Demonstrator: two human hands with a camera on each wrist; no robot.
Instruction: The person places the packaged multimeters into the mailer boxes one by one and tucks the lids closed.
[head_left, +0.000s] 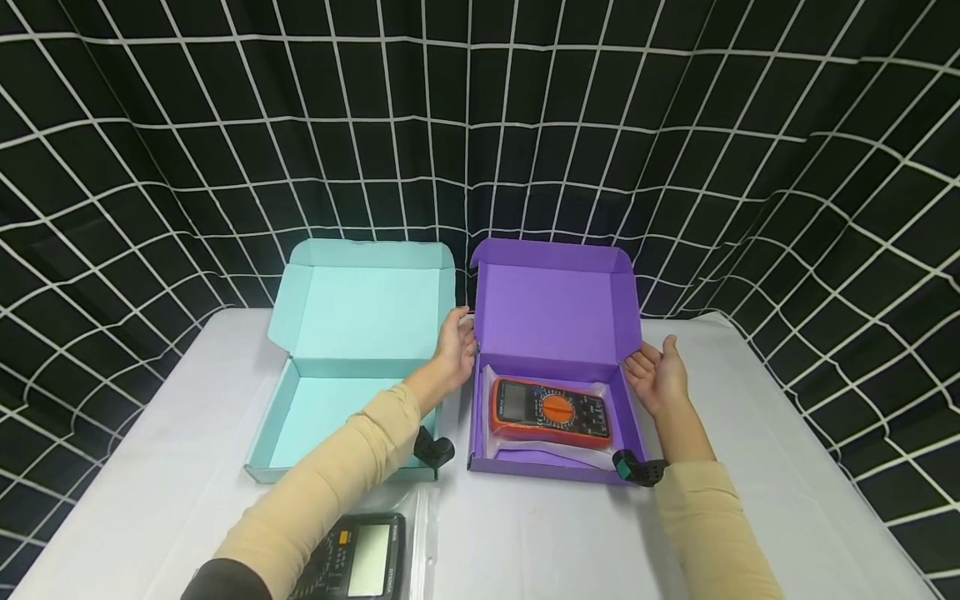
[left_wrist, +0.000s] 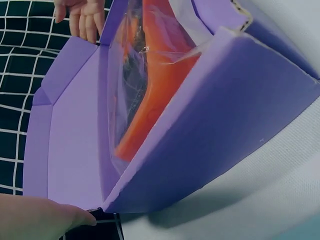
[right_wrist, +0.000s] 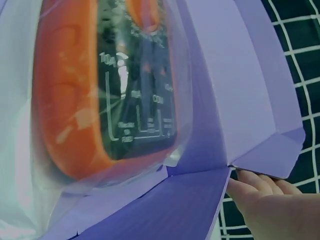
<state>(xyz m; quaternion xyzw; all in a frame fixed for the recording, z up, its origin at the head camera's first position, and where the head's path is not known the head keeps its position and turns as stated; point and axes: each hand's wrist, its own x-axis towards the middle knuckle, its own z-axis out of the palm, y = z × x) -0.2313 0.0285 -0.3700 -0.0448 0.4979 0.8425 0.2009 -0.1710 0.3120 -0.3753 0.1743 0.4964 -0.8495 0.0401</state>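
Note:
The purple box [head_left: 555,312] stands with its lid up, and an orange multimeter [head_left: 551,412] in a clear bag lies inside it. My left hand [head_left: 455,352] is at the box's left side by the lid hinge, fingers extended; in the left wrist view the hand [left_wrist: 42,217] is beside the lid's edge. At the right hinge corner is my right hand [head_left: 658,377], palm turned up and fingers loosely spread; in the right wrist view its fingertips [right_wrist: 250,177] are behind the lid's corner. Whether either hand bears on the cardboard is hard to tell.
A mint box [head_left: 367,312] with its lid up stands to the left, partly behind my left forearm. In front of it, a black multimeter [head_left: 371,558] in a clear bag lies on the white table [head_left: 540,542]. A black grid-patterned curtain [head_left: 525,150] hangs behind.

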